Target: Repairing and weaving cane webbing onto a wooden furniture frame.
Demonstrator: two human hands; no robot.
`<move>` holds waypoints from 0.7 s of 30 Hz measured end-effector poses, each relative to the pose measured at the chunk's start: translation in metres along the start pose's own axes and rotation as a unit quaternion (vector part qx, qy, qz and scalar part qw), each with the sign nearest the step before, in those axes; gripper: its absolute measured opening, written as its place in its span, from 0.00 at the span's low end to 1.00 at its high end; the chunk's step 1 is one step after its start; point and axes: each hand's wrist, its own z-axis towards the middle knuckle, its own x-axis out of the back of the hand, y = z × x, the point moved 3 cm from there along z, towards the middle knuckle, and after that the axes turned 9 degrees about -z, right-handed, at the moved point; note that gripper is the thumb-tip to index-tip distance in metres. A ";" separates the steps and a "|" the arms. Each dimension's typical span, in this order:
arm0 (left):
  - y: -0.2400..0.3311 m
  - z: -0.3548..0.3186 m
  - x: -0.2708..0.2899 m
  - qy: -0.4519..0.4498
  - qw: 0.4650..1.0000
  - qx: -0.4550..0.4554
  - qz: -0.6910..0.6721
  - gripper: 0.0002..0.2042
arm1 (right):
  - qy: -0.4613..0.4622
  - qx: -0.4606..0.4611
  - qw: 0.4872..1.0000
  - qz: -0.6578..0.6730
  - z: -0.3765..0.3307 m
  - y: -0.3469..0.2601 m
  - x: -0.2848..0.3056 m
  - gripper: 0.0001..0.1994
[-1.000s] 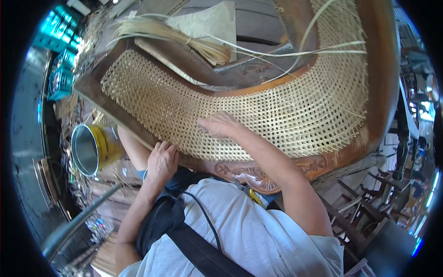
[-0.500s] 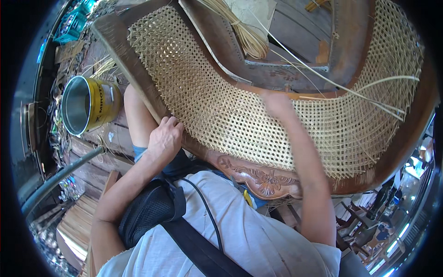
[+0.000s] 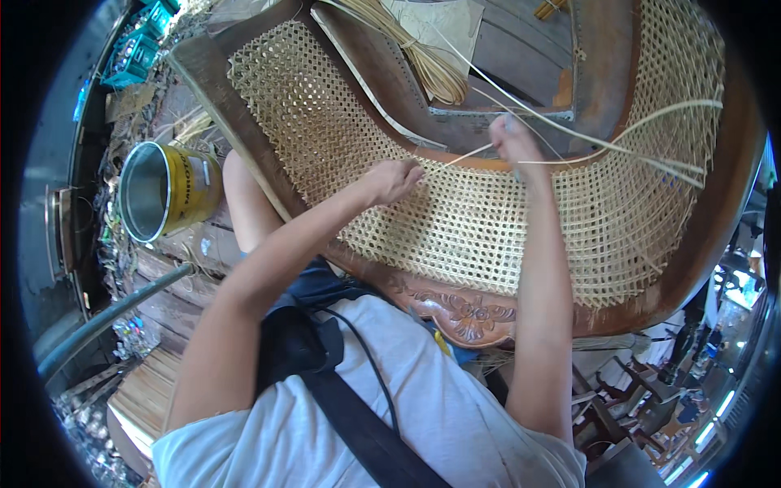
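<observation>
A curved wooden chair frame (image 3: 455, 298) with carved flowers lies across my lap, filled with woven cane webbing (image 3: 464, 220). My left hand (image 3: 394, 180) rests on the webbing near its far edge, fingers curled, and what they grip is hidden. Just beyond that edge, my right hand (image 3: 514, 140) is raised and closed, slightly blurred. A thin cane strand (image 3: 462, 156) stretches taut between the webbing beside my left fingertips and my right hand. A small pale bluish bit shows at my right fingers, too blurred to name. Longer loose cane strands (image 3: 594, 140) arc over the frame's right side.
A tied bundle of cane (image 3: 435, 73) lies beyond the webbing, near a pale sheet (image 3: 455, 28). At left stand a yellow bucket (image 3: 189, 185) and a teal crate (image 3: 133, 61). A metal pipe (image 3: 122, 311) slants in at the left, near a wooden stool (image 3: 146, 394).
My left hand has left the frame's near edge and moved up and right onto the webbing. My right hand has lifted off the far edge, with a strand now taut beside it.
</observation>
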 end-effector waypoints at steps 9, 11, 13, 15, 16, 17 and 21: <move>0.107 0.011 0.081 0.070 0.907 0.031 -0.415 0.16 | -0.206 -0.179 0.961 0.039 -0.072 -0.030 -0.141 0.11; 0.112 0.002 0.084 0.090 0.904 -0.017 -0.417 0.17 | -0.133 -0.014 0.991 0.008 -0.096 -0.079 -0.172 0.16; 0.115 -0.001 0.074 0.033 0.982 -0.028 -0.186 0.15 | -0.119 0.011 0.992 -0.033 -0.113 -0.093 -0.187 0.24; 0.077 -0.006 0.057 -0.009 0.994 0.022 0.107 0.13 | -0.149 0.022 0.986 -0.069 -0.120 -0.099 -0.179 0.29; 0.054 -0.016 0.051 -0.044 0.973 0.065 0.216 0.12 | -0.189 -0.050 0.975 -0.101 -0.122 -0.100 -0.171 0.30; 0.029 -0.026 0.047 -0.039 0.972 0.078 0.217 0.11 | -0.227 -0.124 0.957 -0.132 -0.124 -0.094 -0.164 0.31; -0.009 -0.044 0.042 -0.026 0.969 0.140 0.202 0.10 | -0.204 -0.078 0.951 -0.220 -0.112 -0.086 -0.137 0.20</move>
